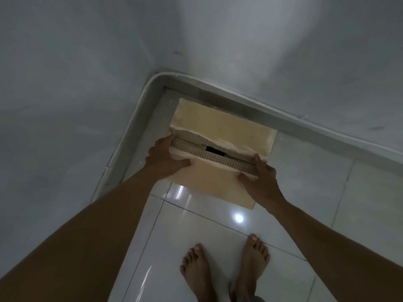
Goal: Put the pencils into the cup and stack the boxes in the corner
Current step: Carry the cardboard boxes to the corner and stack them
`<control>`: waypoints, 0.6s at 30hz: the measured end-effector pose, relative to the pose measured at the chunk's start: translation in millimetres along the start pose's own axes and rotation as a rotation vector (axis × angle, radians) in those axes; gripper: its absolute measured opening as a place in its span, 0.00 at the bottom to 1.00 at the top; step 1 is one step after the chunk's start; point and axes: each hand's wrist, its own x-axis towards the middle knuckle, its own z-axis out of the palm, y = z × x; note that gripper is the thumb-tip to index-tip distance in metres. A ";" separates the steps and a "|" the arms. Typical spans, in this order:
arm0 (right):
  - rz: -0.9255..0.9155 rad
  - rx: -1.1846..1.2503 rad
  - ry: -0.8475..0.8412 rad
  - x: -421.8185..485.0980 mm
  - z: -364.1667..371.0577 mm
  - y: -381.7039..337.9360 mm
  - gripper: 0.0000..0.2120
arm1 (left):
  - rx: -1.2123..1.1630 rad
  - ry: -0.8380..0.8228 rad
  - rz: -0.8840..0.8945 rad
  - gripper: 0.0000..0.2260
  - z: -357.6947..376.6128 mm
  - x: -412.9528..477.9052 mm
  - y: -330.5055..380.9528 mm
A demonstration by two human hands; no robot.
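Observation:
A tan cardboard box (pixel 220 127) is held low over the floor in the corner where two grey walls meet. Its top flaps are torn along the middle seam, showing the ribbed core and a small dark gap. My left hand (pixel 165 156) grips the box's left end, thumb on top. My right hand (pixel 260 173) grips the right end the same way. Whether another box lies under it I cannot tell. No pencils or cup are in view.
Glossy white floor tiles (pixel 207 227) reflect a lamp. A grey skirting with a white cable duct (pixel 135 127) runs along both walls. My bare feet (pixel 226 267) stand just behind the box.

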 end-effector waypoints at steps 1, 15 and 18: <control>-0.001 -0.004 0.007 2.2 4.4 1.9 0.40 | 0.043 -0.010 0.021 0.50 1.9 2.3 -1.3; -0.007 -0.032 -0.019 43.2 26.4 -62.6 0.37 | 0.429 0.047 0.267 0.38 57.9 -31.3 -2.9; -0.038 -0.007 -0.056 53.8 29.9 -75.0 0.37 | 0.355 0.067 0.237 0.34 45.9 -15.9 -5.2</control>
